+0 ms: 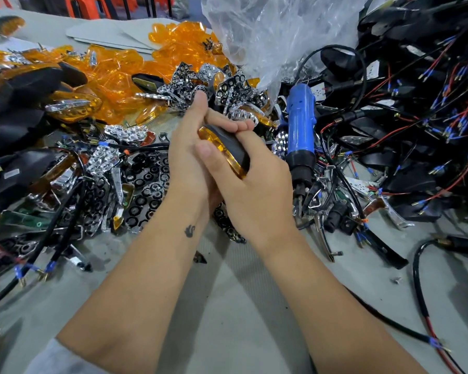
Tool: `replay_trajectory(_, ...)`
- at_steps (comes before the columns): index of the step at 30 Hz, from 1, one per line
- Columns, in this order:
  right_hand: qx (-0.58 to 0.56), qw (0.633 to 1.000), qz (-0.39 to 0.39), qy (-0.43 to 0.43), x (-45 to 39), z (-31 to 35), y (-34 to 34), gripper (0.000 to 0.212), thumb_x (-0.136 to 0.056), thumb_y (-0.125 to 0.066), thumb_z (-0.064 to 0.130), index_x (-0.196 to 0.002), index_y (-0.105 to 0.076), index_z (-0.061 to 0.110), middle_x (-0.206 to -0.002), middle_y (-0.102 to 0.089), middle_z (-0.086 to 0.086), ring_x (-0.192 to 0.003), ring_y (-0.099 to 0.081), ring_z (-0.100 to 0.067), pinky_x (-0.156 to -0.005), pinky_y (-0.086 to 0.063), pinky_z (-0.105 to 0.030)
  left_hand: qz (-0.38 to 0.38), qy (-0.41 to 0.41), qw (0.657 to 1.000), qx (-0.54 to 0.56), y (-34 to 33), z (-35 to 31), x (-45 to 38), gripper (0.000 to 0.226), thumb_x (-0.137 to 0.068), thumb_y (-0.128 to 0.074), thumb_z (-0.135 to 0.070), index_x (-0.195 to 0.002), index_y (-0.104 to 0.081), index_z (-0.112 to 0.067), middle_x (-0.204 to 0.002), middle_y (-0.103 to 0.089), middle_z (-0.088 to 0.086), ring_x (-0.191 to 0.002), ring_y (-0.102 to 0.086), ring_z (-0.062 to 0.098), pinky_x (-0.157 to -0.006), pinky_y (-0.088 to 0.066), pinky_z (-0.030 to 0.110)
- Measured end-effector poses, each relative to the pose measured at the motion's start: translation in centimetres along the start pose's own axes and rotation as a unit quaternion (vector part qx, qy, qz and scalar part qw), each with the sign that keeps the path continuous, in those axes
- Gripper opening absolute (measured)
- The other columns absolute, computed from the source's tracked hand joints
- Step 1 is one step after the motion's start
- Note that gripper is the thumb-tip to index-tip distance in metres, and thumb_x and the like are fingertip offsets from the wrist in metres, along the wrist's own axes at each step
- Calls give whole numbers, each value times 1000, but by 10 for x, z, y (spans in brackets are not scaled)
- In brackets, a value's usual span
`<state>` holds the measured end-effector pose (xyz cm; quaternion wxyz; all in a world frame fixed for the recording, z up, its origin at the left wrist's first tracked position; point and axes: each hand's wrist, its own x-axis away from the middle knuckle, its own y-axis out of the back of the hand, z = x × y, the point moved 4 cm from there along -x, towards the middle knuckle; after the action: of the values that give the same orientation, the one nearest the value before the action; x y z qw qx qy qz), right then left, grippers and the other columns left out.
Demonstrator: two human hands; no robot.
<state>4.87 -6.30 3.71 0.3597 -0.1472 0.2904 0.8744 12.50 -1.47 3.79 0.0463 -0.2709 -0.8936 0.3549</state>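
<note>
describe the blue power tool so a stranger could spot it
Start at the crumpled clear plastic bag at the top. Just below it, right of the right hand, sits the electric screwdriver. It is the only big blue cylinder, with a black collar.

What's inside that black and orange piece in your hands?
Only the outside shows: a black shell with an amber lens along its edge. The left hand and right hand wrap round it, and its inside is covered.

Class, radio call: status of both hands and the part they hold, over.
Status: left hand and right hand both grip the amber lamp. Beside them, blue screwdriver lies untouched. Nothing blocks the hands.
</note>
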Motion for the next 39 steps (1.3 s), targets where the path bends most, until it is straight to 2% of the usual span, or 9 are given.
replay_trajectory(3, -19, 999, -25, -7, 1, 2, -2, 39, -87, -56, 59, -90, -66, 21, -66, -57, 13, -60, -47, -5, -58, -43, -33, -29, 6, 1000, 3, 0, -1, 0, 64, -104, -43, -27, -43, -55, -12, -51, -60, 2, -60, -68, 16, -57, -55, 23)
replay_trajectory(8, 30, 999, -34, 30, 3, 8, -3, 50, -90, -44, 60, -87, -63, 14, -77, -66, 3, -72, -62, -18, -66, -52, -40, -44, 17, 999, 21, 1, -3, 0, 55, -100, -46, -25, -46, -50, -13, -51, -57, 2, -59, -66, 15, -55, -54, 22)
replay_trajectory(17, 64, 998, 19, 15, 1, 4, -7, 47, -94, -48, 55, -109, -67, 15, -93, -71, 1, -87, -66, -19, -76, -53, -41, -59, 64, 995, 40, 11, 7, -2, 54, -95, -49, -24, -43, -54, -15, -55, -62, 2, -60, -68, 14, -57, -56, 23)
replay_trajectory(22, 65, 997, 27, -37, -6, -8, -7, 41, -96, -43, 60, -121, -60, 32, -103, -70, 13, -95, -64, -8, -83, -51, -34, -101, 122, 987, -21, 16, 17, -3, 44, -99, -45, -41, -73, -66, -12, -66, -64, 3, -58, -65, 15, -54, -55, 24)
replay_trajectory(28, 101, 992, -65, -28, -17, -17, 4, 41, -96, -55, 45, -127, -46, 19, -117, -57, 1, -97, -58, -18, -70, -37, -28, -32, 72, 988, -131, 0, 26, 2, 26, -100, -50, -32, -96, -70, -16, -83, -69, -1, -77, -66, 10, -71, -54, 26)
replay_trajectory(31, 121, 992, -29, 16, -16, -15, 0, 55, -94, -60, 25, -142, -39, 8, -127, -46, -9, -105, -54, -26, -76, -40, -28, -5, 68, 989, -131, 0, 22, 1, 25, -102, -50, -31, -106, -70, -16, -90, -73, -1, -86, -70, 9, -76, -56, 24)
replay_trajectory(34, 63, 996, 55, 8, -16, -16, -3, 67, -87, -62, 18, -148, -36, 16, -132, -39, -4, -122, -44, -18, -99, -37, -24, -23, 78, 992, -97, 9, 15, -3, 32, -102, -50, -35, -116, -67, -12, -98, -75, 4, -92, -71, 16, -80, -58, 29)
replay_trajectory(36, 48, 996, 80, -5, -18, -18, 0, 61, -88, -62, 20, -145, -43, 20, -133, -39, 0, -125, -43, -14, -108, -36, -29, -63, 73, 994, -53, 21, 6, -7, 34, -101, -49, -35, -118, -63, -10, -97, -74, 6, -88, -73, 19, -74, -60, 32)
replay_trajectory(39, 31, 994, 76, -66, -23, -30, 13, 40, -93, -59, 24, -133, -58, 25, -121, -53, 9, -110, -54, -8, -100, -45, -32, -111, 41, 992, -46, 41, -10, -15, 30, -103, -44, -38, -116, -60, -15, -92, -71, 8, -82, -71, 22, -68, -59, 38)
